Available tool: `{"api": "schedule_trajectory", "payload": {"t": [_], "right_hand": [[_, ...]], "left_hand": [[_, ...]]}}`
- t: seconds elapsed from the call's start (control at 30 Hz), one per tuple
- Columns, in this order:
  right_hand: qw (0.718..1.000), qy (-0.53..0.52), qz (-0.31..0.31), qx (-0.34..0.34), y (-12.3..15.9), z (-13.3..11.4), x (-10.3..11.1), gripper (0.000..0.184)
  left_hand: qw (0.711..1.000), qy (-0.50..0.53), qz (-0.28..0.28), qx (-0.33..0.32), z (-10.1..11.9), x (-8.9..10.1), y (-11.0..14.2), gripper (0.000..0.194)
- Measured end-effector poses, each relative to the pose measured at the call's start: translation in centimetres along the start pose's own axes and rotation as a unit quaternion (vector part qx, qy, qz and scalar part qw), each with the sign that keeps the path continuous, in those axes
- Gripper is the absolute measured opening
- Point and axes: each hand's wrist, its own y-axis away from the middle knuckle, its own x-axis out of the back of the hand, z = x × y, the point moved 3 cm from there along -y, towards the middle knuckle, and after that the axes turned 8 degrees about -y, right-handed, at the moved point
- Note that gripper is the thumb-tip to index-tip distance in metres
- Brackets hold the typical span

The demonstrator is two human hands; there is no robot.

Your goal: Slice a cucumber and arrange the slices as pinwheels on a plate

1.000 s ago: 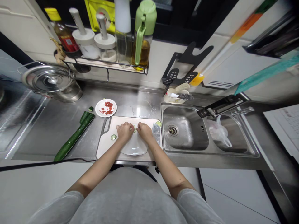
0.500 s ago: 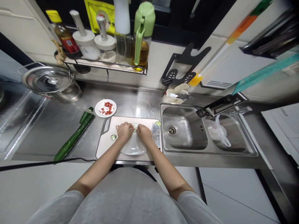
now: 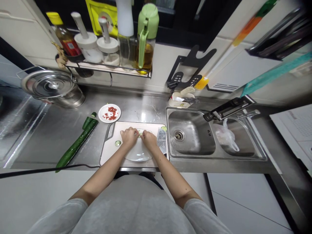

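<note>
My left hand (image 3: 129, 137) and my right hand (image 3: 149, 140) meet over the far rim of a pale plate (image 3: 138, 155). Fingers of both are pinched together around thin green-edged cucumber slices (image 3: 140, 132), partly hidden by the fingertips. Beneath the plate lies a white cutting board (image 3: 108, 155) with a grey-edged handle slot. A small cucumber piece (image 3: 117, 143) rests on the board left of my left hand. To the right of my right hand lies a broad knife blade (image 3: 161, 139), with a cucumber end (image 3: 164, 128) at its far corner.
On the left of the steel counter lie a long cucumber (image 3: 75, 148) and shorter cut pieces. A white plate (image 3: 109, 113) of chopped red bits stands behind the board. The double sink (image 3: 192, 133) is at right, a lidded pot (image 3: 70, 97) at back left, bottles on a shelf.
The view shifts slightly, so the surroundings drift left. Both hands stay at the plate's far rim, with only small fingertip movements at the cucumber slices.
</note>
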Motion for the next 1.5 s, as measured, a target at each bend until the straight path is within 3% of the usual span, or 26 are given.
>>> {"api": "schedule_trajectory", "payload": {"t": [0.33, 0.47, 0.6, 0.77, 0.93, 1.17, 1.5], "right_hand": [[1.000, -0.006, 0.021, -0.017, 0.0, 0.2, 0.7, 0.022], [0.998, -0.039, 0.055, -0.016, 0.8, 0.8, 1.4, 0.025], [0.992, -0.077, 0.100, -0.017, 2.3, 1.8, 2.1, 0.026], [0.987, -0.103, 0.120, -0.014, 3.9, 2.4, 2.1, 0.024], [0.984, -0.124, 0.129, -0.010, 5.1, 2.8, 1.8, 0.023], [0.976, -0.159, 0.144, -0.018, 7.2, 4.3, 1.5, 0.023], [0.969, -0.201, 0.144, -0.003, 8.4, 4.1, 0.9, 0.025]], "left_hand": [[1.000, 0.003, 0.008, 0.004, 0.1, 0.0, 0.1, 0.016], [0.998, 0.066, 0.005, 0.015, -0.3, 0.4, 0.2, 0.016], [0.988, 0.150, 0.028, 0.039, -1.9, 1.0, 0.3, 0.019], [0.978, 0.183, 0.068, 0.067, -4.6, 2.0, 1.1, 0.023], [0.984, 0.128, 0.102, 0.066, -8.0, 3.1, 3.0, 0.025], [0.995, 0.010, 0.077, 0.057, -12.8, 3.2, 5.7, 0.032], [0.996, -0.008, 0.055, 0.067, -12.3, 1.2, 7.6, 0.036]]}}
